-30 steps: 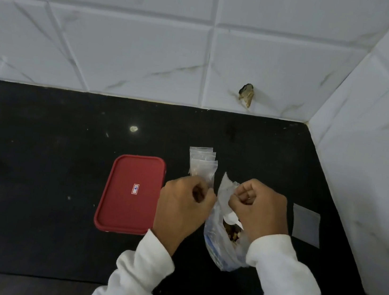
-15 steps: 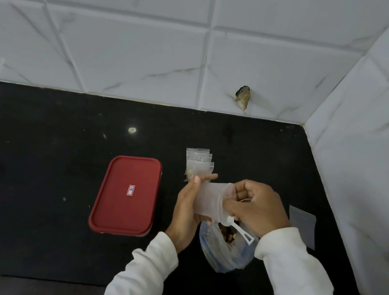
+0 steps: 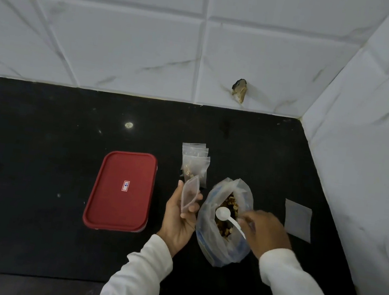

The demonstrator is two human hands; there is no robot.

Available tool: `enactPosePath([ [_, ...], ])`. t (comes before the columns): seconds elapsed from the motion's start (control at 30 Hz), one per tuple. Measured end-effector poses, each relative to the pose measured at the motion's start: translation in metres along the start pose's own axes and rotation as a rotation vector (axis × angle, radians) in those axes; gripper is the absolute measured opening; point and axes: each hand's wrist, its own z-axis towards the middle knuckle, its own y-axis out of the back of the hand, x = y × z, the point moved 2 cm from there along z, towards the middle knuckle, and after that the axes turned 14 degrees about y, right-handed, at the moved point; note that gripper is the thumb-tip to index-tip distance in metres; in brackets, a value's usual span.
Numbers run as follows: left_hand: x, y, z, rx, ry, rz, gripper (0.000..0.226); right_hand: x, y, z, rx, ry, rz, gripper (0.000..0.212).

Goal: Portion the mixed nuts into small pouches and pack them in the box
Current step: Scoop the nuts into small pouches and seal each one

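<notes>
Here the left hand (image 3: 179,217) holds a pouch (image 3: 189,193).

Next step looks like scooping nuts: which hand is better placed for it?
Right. The right hand holds the white spoon by its handle, bowl over the open nut bag. The left hand is occupied holding the small pouch beside the bag.

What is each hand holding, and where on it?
The left hand grips a small pouch by its sides, between thumb and fingers; the right hand holds the white spoon by the handle's end, bowl over the nut bag.
</notes>
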Motion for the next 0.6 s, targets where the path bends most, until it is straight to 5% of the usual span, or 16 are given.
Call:
enactPosePath([
  [0.3,0.01,0.015,0.007,-0.008,0.057,-0.135,0.058,-0.005,-0.036,0.013,0.074,0.002,-0.061,0.015],
  [0.6,0.022,0.028,0.009,-0.058,0.09,-0.102,0.05,-0.009,-0.032,0.025,-0.041,0.012,-0.103,0.036],
])
